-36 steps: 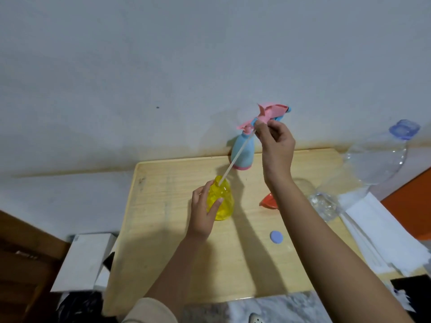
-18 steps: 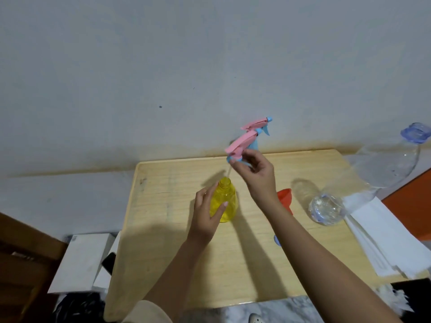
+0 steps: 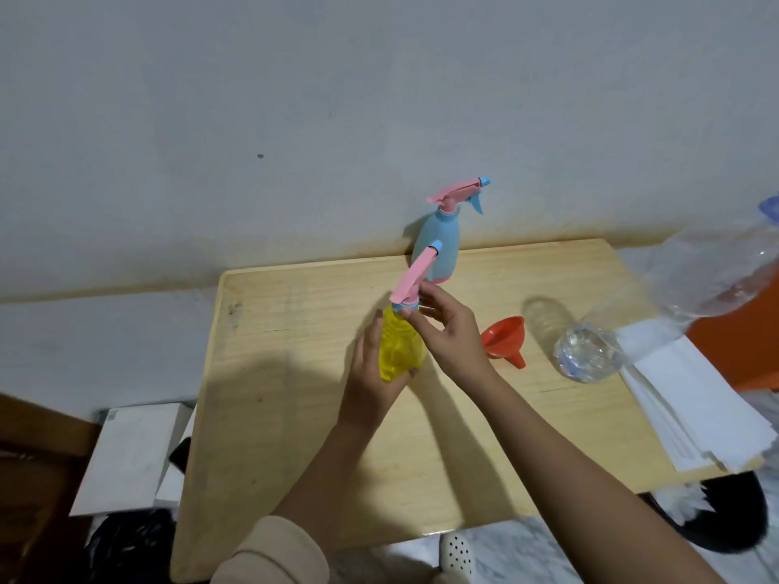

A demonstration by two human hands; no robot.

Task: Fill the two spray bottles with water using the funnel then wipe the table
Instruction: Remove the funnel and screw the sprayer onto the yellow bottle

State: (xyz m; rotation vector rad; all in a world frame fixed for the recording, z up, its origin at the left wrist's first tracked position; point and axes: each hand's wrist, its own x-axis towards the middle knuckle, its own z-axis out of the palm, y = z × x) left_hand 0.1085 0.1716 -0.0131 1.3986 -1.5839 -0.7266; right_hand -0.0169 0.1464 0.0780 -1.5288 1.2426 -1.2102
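A light wooden table [image 3: 295,415] stands against a pale grey wall [image 3: 379,99], and near its middle stands a translucent yellow plastic spray bottle [image 3: 398,345]. The left hand [image 3: 373,375] comes up from 6 o'clock and grips the bottle's body from its 8 o'clock side, fingers and thumb curled round the plastic. The right hand [image 3: 451,337] reaches in from 4 o'clock and pinches, with its fingertips, the base of a pink trigger spray head with a blue nozzle tip [image 3: 415,276], right where its blue collar meets the yellow bottle's neck. The head sits on the neck, leaning toward 1 o'clock; whether the collar is fully seated cannot be told. Taking the yellow bottle as the dial's centre, a light-blue opaque spray bottle with a pink head and blue trigger [image 3: 440,246] stands upright at 1 o'clock by the table's far edge, close to the wall. At 3 o'clock, just beyond the right hand, a small orange-red plastic funnel [image 3: 501,337] lies on its side with the spout pointing toward 5 o'clock. Further out at 3 o'clock a large clear plastic water bottle [image 3: 590,351] has its base on the table, its body running off toward 2 o'clock. A stack of white paper sheets [image 3: 695,415] lies along the table's right edge at 4 o'clock.
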